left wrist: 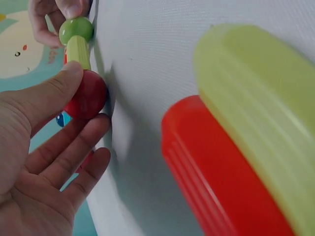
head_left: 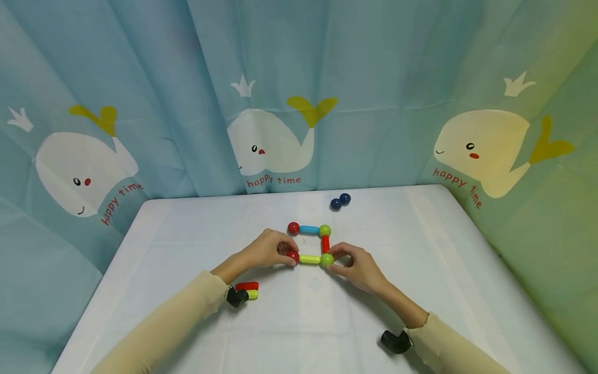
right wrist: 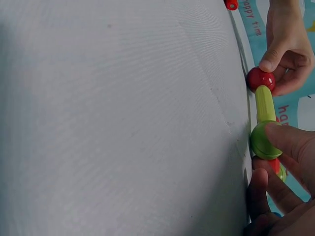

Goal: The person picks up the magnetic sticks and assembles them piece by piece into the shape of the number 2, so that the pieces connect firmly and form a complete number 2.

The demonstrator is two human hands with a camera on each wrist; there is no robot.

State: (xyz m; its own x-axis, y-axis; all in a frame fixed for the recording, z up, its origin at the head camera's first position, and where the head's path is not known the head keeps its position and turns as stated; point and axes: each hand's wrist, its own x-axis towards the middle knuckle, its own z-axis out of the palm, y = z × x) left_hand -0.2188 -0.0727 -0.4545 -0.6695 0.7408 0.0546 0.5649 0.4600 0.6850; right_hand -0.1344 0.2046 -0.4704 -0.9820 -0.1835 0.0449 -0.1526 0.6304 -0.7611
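My left hand [head_left: 270, 249] pinches the near red ball [left wrist: 87, 94] between thumb and fingers. A yellow-green rod [head_left: 310, 259] joins that ball to the near green ball [right wrist: 265, 140], which my right hand [head_left: 358, 267] pinches. From the near green ball a red rod [head_left: 325, 244] runs back to the far green ball [head_left: 325, 230]. There a blue rod [head_left: 309, 229] continues left to the far red ball [head_left: 293, 228]. Together the pieces form a shape with its left side open, lying on the white table.
Beside my left wrist lie a loose red rod [left wrist: 216, 167] and a loose yellow-green rod [left wrist: 261, 98]. Two dark blue balls [head_left: 336, 204] sit near the back edge of the white table [head_left: 392, 223]. Behind it hangs a blue whale-print curtain [head_left: 374, 93].
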